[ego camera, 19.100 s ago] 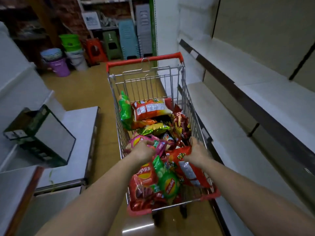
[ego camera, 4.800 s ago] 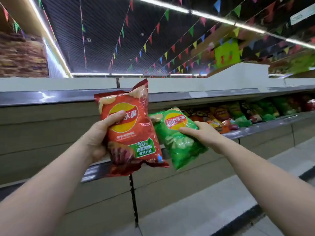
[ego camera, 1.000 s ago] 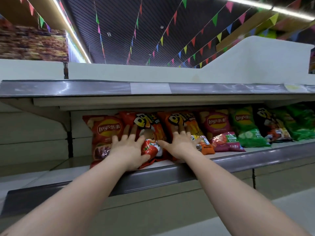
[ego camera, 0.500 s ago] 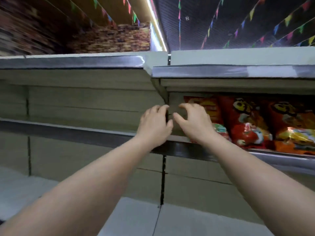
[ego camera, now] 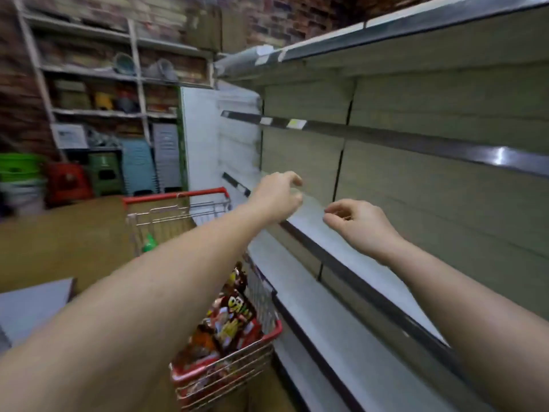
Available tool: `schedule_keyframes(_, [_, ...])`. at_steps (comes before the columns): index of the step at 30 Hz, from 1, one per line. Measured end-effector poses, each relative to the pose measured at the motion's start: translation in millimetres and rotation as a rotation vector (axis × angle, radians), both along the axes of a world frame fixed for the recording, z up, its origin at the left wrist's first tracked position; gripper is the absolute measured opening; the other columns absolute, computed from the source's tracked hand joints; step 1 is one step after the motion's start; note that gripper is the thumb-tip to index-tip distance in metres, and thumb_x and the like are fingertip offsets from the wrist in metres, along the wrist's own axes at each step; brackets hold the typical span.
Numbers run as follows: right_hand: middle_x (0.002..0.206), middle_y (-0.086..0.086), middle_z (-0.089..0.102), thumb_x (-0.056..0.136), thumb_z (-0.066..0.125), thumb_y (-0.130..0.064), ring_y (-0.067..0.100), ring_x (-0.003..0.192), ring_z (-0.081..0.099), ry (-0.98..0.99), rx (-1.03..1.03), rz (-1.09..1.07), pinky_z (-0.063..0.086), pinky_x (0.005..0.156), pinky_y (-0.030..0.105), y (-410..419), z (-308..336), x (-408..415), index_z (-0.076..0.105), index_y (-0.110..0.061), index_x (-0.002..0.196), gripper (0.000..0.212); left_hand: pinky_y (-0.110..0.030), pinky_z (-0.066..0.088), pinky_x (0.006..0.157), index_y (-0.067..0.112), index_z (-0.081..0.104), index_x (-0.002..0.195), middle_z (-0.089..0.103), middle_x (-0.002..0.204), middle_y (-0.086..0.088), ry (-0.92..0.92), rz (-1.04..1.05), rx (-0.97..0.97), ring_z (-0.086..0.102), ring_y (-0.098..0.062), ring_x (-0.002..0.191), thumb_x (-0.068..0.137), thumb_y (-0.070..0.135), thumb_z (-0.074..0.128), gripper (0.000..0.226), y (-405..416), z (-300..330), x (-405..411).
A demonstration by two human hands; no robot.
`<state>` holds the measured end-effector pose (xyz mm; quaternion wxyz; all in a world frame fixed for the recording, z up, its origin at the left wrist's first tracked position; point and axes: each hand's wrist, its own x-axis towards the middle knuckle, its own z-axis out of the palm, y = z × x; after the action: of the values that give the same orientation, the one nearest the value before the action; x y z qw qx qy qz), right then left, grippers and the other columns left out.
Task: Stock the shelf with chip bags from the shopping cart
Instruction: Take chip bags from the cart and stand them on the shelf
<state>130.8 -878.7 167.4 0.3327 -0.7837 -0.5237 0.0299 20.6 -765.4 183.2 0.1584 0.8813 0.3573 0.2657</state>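
Two forearms out front. Chip bags (ego camera: 230, 325) heaped in shopping cart (ego camera: 190, 379) below my left arm. Right hand (ego camera: 358, 224) over shelf (ego camera: 350, 251), fingers loosely curled, holding nothing. Left hand (ego camera: 274, 194) farther, likewise.

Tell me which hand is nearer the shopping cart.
Left. The left hand hangs above the shopping cart's far end; the right hand is off to its side, over the shelf.

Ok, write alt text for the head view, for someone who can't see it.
Two bare forearms reach forward, the left hand and right hand empty with loosely curled fingers, over a bare white shelf. Below the left arm, a red-trimmed wire shopping cart holds chip bags; blurred storage racks stand behind.
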Motion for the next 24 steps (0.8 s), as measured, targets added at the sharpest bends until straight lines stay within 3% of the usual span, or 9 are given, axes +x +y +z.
schedule_keyframes(10, [0.121, 0.004, 0.061, 0.091, 0.054, -0.029, 0.022, 0.111, 0.056, 0.203, -0.333, 0.218, 0.045, 0.093, 0.030, 148, -114, -78, 0.057, -0.016, 0.123, 0.035, -0.027, 0.041, 0.084, 0.018, 0.056, 0.122, 0.059, 0.126, -0.006, 0.065, 0.240, -0.289, 0.056, -0.020, 0.109, 0.095, 0.025, 0.049, 0.029, 112, -92, -110])
schedule_keyframes(13, [0.126, 0.006, 0.059, 0.088, 0.058, -0.030, 0.022, 0.113, 0.056, 0.234, -0.426, 0.239, 0.046, 0.098, 0.038, 187, -156, -70, 0.055, -0.017, 0.125, 0.040, -0.029, 0.047, 0.081, 0.016, 0.054, 0.125, 0.056, 0.129, -0.007, 0.114, 0.248, -0.376, 0.057, -0.019, 0.101, 0.096, 0.023, 0.049, 0.030, 141, -129, -105])
schedule_keyframes(16, [0.134, 0.006, 0.053, 0.089, 0.057, -0.030, 0.023, 0.120, 0.052, 0.215, -0.561, 0.271, 0.043, 0.098, 0.030, 230, -200, -51, 0.049, -0.016, 0.132, 0.046, -0.030, 0.048, 0.083, 0.018, 0.054, 0.124, 0.057, 0.125, -0.007, 0.142, 0.281, -0.458, 0.059, -0.021, 0.101, 0.095, 0.021, 0.051, 0.030, 177, -167, -88])
schedule_keyframes(19, [0.139, 0.008, 0.048, 0.089, 0.057, -0.031, 0.025, 0.124, 0.048, 0.245, -0.676, 0.259, 0.042, 0.097, 0.030, 274, -250, -26, 0.043, -0.014, 0.137, 0.052, -0.029, 0.050, 0.073, 0.018, 0.051, 0.128, 0.056, 0.119, -0.005, 0.171, 0.310, -0.552, 0.059, -0.014, 0.078, 0.095, 0.022, 0.050, 0.033, 215, -211, -67])
schedule_keyframes(21, [0.138, 0.011, 0.050, 0.089, 0.058, -0.029, 0.027, 0.123, 0.049, 0.266, -0.737, 0.242, 0.042, 0.097, 0.030, 301, -282, -12, 0.045, -0.011, 0.136, 0.052, -0.031, 0.050, 0.076, 0.016, 0.050, 0.130, 0.055, 0.129, -0.007, 0.210, 0.324, -0.616, 0.060, -0.019, 0.087, 0.095, 0.021, 0.050, 0.035, 239, -240, -52])
schedule_keyframes(24, [0.127, 0.015, 0.058, 0.088, 0.059, -0.028, 0.030, 0.115, 0.055, 0.201, -0.818, 0.279, 0.045, 0.089, 0.030, 337, -324, 1, 0.050, -0.010, 0.128, 0.045, -0.027, 0.045, 0.065, 0.016, 0.049, 0.131, 0.056, 0.130, -0.013, 0.270, 0.336, -0.724, 0.054, -0.021, 0.087, 0.097, 0.020, 0.046, 0.035, 266, -285, -37])
